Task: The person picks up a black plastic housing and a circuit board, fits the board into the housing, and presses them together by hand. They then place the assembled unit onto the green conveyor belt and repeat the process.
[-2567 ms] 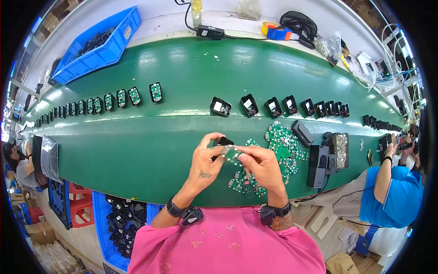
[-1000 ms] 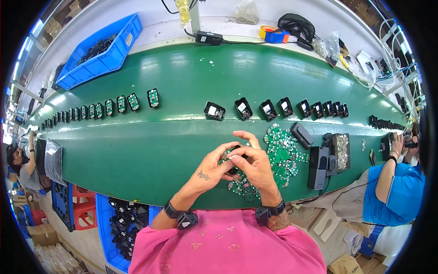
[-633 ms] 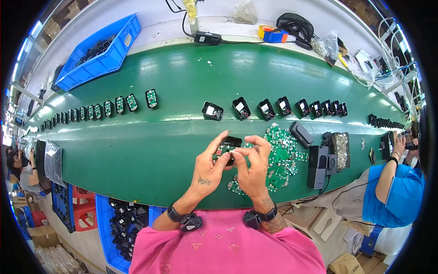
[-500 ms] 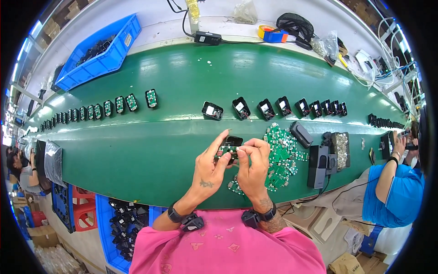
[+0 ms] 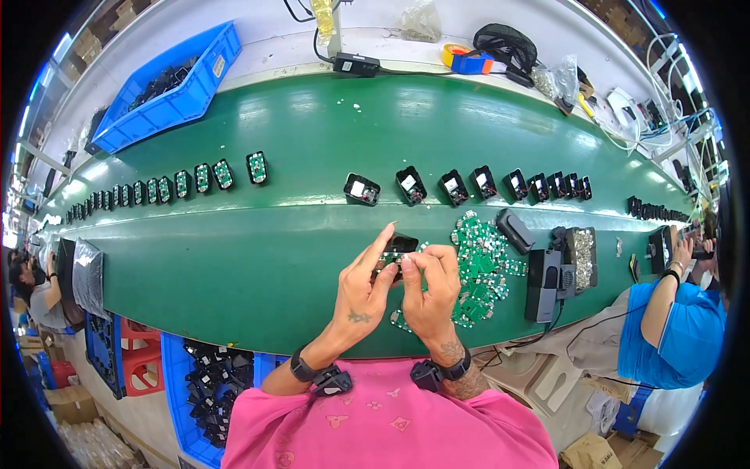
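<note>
Now the green circuit board (image 5: pixel 391 257) lies across the opening of the black casing (image 5: pixel 404 243), whereas moments ago it was held apart, in front of it; that suggests the two pieces are being handled as one unit, though fingers hide whether the board sits fully home. Both are held over the green table (image 5: pixel 195 258). The left hand (image 5: pixel 360 293) grips the casing from its left side, forefinger stretched along the edge, thumb bent over the board. The right hand (image 5: pixel 432 293) has its thumb and fingertips drawn together at the board's right end; whether they pinch or merely press it, I cannot tell. Just right of that hand lies a pile of loose boards (image 5: pixel 482 270). Beyond the hands stand open casings (image 5: pixel 410 186) and, further left, casings topped with boards (image 5: pixel 257 168).
</note>
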Demonstrator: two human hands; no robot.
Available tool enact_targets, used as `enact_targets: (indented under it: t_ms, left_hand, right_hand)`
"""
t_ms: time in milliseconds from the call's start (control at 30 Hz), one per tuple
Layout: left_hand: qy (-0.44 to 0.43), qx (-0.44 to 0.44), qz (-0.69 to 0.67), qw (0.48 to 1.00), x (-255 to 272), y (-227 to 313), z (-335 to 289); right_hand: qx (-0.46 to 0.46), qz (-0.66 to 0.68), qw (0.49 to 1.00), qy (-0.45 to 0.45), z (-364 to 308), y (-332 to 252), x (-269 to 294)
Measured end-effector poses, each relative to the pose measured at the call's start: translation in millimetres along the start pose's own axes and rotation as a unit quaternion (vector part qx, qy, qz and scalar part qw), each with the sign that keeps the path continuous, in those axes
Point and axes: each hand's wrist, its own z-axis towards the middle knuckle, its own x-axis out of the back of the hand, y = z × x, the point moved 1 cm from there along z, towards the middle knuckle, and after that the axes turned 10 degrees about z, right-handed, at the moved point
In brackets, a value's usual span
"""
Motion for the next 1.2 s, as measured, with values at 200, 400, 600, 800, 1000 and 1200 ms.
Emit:
enact_targets:
  t_ms: [200, 400, 600, 800, 1000, 1200]
  left_hand:
    - [0.037, -0.004, -0.061, 0.997, 1, -3, 0]
    - [0.035, -0.012, -0.029, 0.999, 5, 0, 0]
    - [0.034, -0.037, 0.016, 0.999, 6, 3, 0]
    - [0.032, -0.082, 0.032, 0.996, 5, 0, 2]
    - [0.01, -0.057, 0.037, 0.998, 6, 2, 1]
    - [0.068, -0.134, 0.117, 0.982, 2, 5, -1]
  right_hand:
    - [-0.123, 0.054, 0.988, -0.072, 6, -10, 7]
    - [-0.131, 0.079, 0.98, -0.128, 17, -15, 12]
    - [-0.141, 0.087, 0.975, -0.15, 18, -11, 16]
    - [-0.115, 0.09, 0.97, -0.196, 25, -6, 22]
    - [-0.121, 0.108, 0.964, -0.209, 23, 0, 25]
    - [-0.11, 0.083, 0.969, -0.203, 22, -5, 24]
